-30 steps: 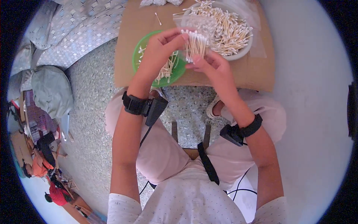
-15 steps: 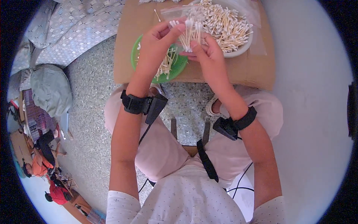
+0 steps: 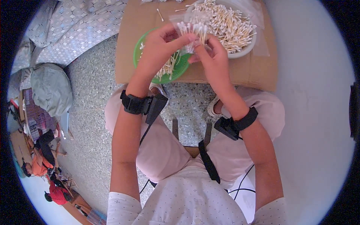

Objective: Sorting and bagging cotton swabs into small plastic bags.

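A clear plastic bag (image 3: 176, 18) filled with a bunch of cotton swabs (image 3: 192, 28) is held up between my two hands, above the cardboard. My left hand (image 3: 162, 44) grips it from the left, its thumb pressed across the lower front. On the other side my right hand (image 3: 214, 56) pinches the bag's lower right part, the thumb close to the left thumb tip. White swab heads point upward in the bag; the lower ends are mostly behind the thumbs. Below my left hand sits a green plastic basket (image 3: 182, 68) with loose swabs, partly covered by that hand and forearm.
Behind the bag, a white bowl (image 3: 248, 49) is heaped with cotton swabs. Clear plastic bags (image 3: 262, 43) lie at its right. One loose swab (image 3: 160, 15) rests on the cardboard surface (image 3: 127, 63). Two people (image 3: 58, 193) are far off at lower left.
My left thumb has moved down and right across the bag toward my right thumb. The bag has lowered slightly, and the swabs' lower parts are now covered.
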Motion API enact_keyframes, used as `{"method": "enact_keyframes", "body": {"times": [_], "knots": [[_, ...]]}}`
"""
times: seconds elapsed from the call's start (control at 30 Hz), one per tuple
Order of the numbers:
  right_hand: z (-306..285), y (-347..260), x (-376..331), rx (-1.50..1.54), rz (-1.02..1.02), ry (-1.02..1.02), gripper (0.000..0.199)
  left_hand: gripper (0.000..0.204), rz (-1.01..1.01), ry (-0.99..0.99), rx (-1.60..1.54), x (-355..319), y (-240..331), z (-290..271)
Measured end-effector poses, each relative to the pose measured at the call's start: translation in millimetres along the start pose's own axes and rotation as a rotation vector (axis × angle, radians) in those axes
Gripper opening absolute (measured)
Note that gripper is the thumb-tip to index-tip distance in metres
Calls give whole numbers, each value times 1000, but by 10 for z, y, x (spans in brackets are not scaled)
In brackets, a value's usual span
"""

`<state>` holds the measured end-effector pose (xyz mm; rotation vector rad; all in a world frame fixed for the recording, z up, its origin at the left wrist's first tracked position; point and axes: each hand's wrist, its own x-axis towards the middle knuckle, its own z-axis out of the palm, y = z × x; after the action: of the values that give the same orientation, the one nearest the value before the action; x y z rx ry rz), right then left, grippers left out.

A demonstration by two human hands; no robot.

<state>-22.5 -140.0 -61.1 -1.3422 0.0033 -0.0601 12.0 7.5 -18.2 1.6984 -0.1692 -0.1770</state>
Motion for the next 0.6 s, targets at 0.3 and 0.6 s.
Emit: {"method": "enact_keyframes", "body": {"times": [0.3,0.6], "knots": [[20,-118,-21,100,9,-4,24,30,93,-46,12,24,-100,34],[14,-143,-30,28,6,-45,27,27,-19,-8,-118,-7,5,95]]}}
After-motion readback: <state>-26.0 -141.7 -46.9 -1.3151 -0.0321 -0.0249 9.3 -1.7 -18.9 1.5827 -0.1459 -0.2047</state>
